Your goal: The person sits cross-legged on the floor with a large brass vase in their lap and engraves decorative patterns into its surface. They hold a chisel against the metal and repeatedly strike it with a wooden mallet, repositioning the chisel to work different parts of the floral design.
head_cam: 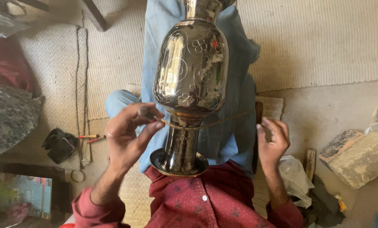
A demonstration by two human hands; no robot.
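Vase (192,80) on the lap, cord (206,124) looped round its neck

The dark, polished metal vase lies along the person's legs, foot toward the chest, its belly already cut with circles and flower motifs – the stem below the cord also shows some pattern, so the engraving looks well along, though the far side is hidden. A thin cord wraps the narrow waist just under the belly. The left hand (128,131), left of the vase, pinches a small dark tool and the cord end between narrowed fingers; the right hand (272,141), right of it, curls half-closed at the cord's other end – its grip I cannot tell. A stone block (357,158) lies farther right.
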